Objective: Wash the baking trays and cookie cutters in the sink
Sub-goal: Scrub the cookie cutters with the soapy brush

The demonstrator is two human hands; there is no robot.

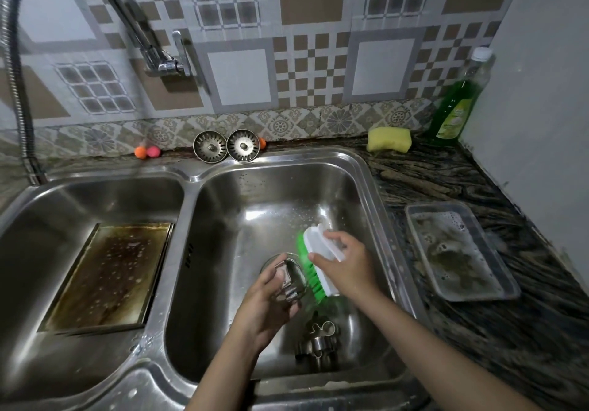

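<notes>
My left hand point(271, 302) grips a small metal cookie cutter point(288, 284) over the drain of the right sink basin point(360, 187). My right hand point(345, 259) holds a white scrub brush with green bristles point(314, 262), the bristles turned toward the cutter. Several more metal cookie cutters point(318, 343) lie on the basin floor near the front. A stained, greasy baking tray point(108, 275) lies in the left basin, speckled with droplets. A second tray point(462, 251), holding soapy water, sits on the counter to the right.
A flexible chrome faucet point(149, 47) arches over the left basin. Two sink strainers point(226, 146) lean on the back ledge beside small coloured balls point(146, 152). A yellow sponge point(389, 139) and a green dish-soap bottle point(455, 107) stand at the back right.
</notes>
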